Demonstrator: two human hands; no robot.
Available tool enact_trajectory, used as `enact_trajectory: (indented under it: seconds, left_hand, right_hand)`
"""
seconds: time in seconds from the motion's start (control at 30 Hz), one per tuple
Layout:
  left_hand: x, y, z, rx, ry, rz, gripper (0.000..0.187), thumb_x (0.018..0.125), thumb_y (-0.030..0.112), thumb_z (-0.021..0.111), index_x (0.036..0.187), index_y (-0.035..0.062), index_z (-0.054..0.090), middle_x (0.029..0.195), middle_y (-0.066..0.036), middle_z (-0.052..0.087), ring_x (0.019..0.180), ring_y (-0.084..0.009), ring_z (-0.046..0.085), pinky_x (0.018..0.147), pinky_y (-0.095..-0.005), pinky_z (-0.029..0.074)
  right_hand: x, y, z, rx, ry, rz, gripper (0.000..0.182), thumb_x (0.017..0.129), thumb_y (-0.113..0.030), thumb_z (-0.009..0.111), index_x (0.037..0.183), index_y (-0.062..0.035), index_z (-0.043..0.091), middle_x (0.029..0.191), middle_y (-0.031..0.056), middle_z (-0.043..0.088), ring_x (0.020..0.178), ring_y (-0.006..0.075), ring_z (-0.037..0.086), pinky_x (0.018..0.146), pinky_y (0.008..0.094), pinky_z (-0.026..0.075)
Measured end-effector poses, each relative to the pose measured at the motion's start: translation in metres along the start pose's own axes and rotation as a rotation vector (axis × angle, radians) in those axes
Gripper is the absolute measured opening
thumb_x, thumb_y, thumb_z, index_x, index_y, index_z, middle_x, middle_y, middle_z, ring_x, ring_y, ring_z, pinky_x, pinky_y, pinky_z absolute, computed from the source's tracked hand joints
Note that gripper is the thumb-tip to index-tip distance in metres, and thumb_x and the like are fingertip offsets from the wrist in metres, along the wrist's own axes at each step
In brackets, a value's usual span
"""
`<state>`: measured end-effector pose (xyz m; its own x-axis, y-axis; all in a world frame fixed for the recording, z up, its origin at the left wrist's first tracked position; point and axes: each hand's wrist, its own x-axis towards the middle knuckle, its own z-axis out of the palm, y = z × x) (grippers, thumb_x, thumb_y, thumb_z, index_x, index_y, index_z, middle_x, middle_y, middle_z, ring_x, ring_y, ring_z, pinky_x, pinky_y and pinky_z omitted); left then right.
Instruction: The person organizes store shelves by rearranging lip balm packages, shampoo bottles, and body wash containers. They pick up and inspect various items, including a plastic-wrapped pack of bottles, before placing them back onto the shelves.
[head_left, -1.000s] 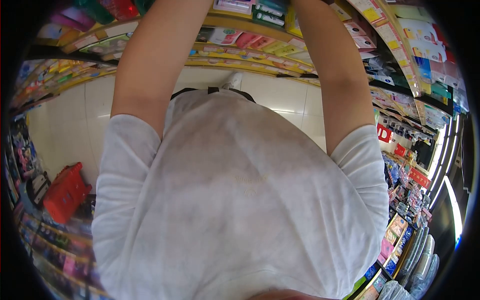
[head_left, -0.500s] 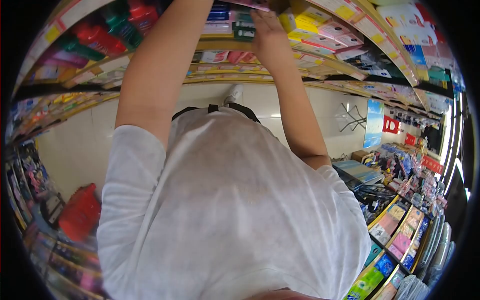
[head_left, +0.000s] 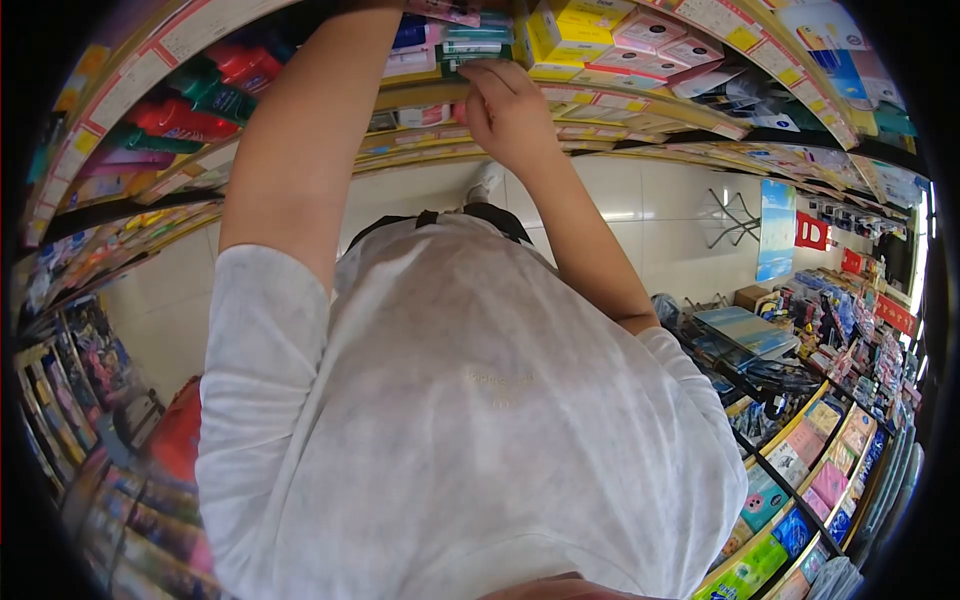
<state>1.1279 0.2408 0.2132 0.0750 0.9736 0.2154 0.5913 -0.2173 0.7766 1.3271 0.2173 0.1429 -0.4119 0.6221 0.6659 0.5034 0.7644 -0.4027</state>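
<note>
My right hand (head_left: pixel 508 108) is at the front edge of the upper shelf, with its fingers loosely bent beside green-and-white packs (head_left: pixel 476 48). The thumb stands apart from the fingers, and nothing shows held between them. My left forearm (head_left: pixel 305 140) reaches up past the top edge of the view, so its hand is out of sight. Near that arm lie white-and-blue packs (head_left: pixel 410 48), with a pink pack (head_left: pixel 445 10) above them. Yellow boxes (head_left: pixel 568 35) stand to the right of the green packs, followed by pink-and-white boxes (head_left: pixel 650 35).
Red bottles (head_left: pixel 185 122) and green bottles (head_left: pixel 212 92) line the shelf at left. Lower shelves run beneath it. A red basket (head_left: pixel 178 435) sits at lower left. A folding table (head_left: pixel 775 230) and crowded goods racks (head_left: pixel 790 450) are at right.
My right hand has drawn back and down from the pink pack to the shelf's front edge. The view has shifted slightly, and my left arm still reaches up.
</note>
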Motion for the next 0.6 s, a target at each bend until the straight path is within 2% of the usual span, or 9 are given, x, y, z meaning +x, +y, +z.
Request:
enact_trajectory:
  seconds: [0.47,0.6]
  left_hand:
    - [0.000,0.005,0.008,-0.033,0.032,0.018,0.042,0.086,0.006,0.066,0.126,-0.0063,0.063,0.127,-0.027,0.064,0.116,-0.0372,0.063,0.094,-0.0434,0.053]
    - [-0.005,0.004,0.013,-0.068,0.071,0.028,0.042,0.086,0.006,0.066,0.126,-0.0064,0.063,0.127,-0.027,0.064,0.117,-0.0374,0.063,0.094,-0.0434,0.053]
  right_hand:
    - [-0.020,-0.013,-0.013,0.069,-0.032,0.072,0.027,0.085,0.001,0.066,0.111,-0.0042,0.070,0.112,0.0149,0.069,0.100,0.0346,0.067,0.085,0.0411,0.056]
    - [-0.028,-0.031,-0.031,0.067,-0.120,0.096,0.027,0.085,0.001,0.066,0.111,-0.0035,0.069,0.113,0.0163,0.069,0.102,0.0349,0.067,0.085,0.0401,0.056]
